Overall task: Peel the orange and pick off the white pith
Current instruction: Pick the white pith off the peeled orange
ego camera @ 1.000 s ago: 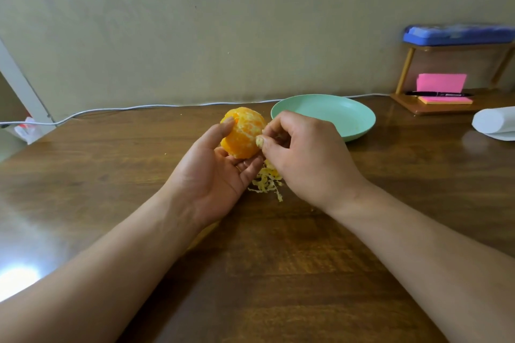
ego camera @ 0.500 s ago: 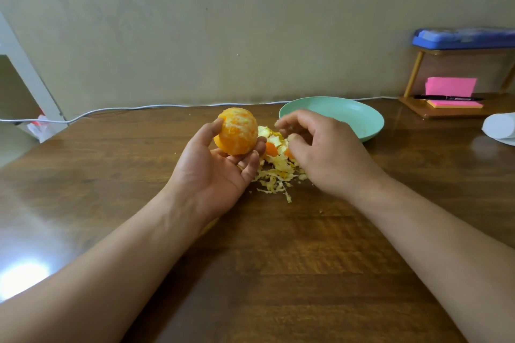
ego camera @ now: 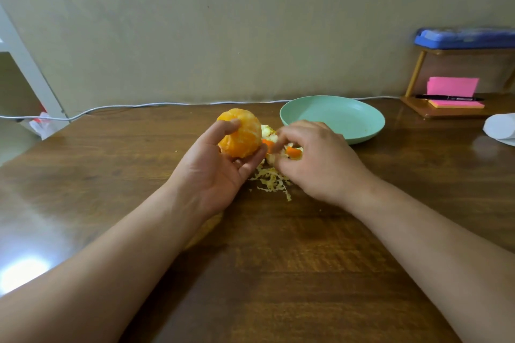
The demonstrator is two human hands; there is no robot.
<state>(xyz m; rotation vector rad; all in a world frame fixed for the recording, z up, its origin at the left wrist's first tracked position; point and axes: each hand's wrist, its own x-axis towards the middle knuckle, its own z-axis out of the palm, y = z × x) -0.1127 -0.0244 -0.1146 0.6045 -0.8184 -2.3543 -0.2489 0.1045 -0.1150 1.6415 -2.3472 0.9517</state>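
Orange (ego camera: 241, 133) is fully out of its skin and sits up off the table (ego camera: 278, 259) in the left hand (ego camera: 211, 172). The thumb is on the upper side and the fingers are curled underneath, so that hand is wrapped around the fruit. Right hand (ego camera: 315, 161) is just beside it, low over the pile of peel and pith (ego camera: 271, 178). Its fingers are curled in but blurry, so I can't tell if it's pinching a scrap or nothing.

Risks imo: bare segments are soft, so too much thumb pressure could burst one and spray juice. A lazy grip could let it roll off the fingertips into the scraps.

It's basically round with no real long axis. The segment seams run roughly up-and-down, so the core points upward-ish.
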